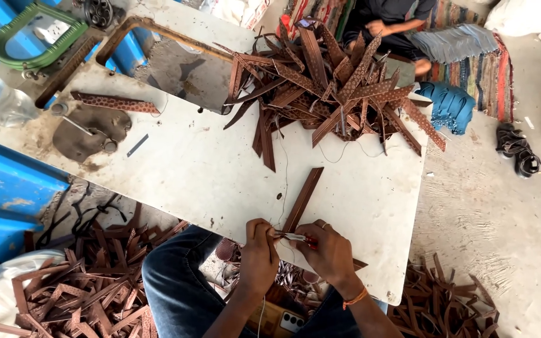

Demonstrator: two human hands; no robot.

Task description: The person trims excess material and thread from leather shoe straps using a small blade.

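Gripping a small metal cutter, the right hand is closed on its handles at the table's near edge. At nine o'clock from it, the left hand pinches the near end of a brown strap, fingers pressed together. From both hands the strap runs across the table toward one o'clock. Farther off at twelve o'clock lies a heap of patterned brown straps. Beyond it, at one o'clock, another person sits on a striped rug.
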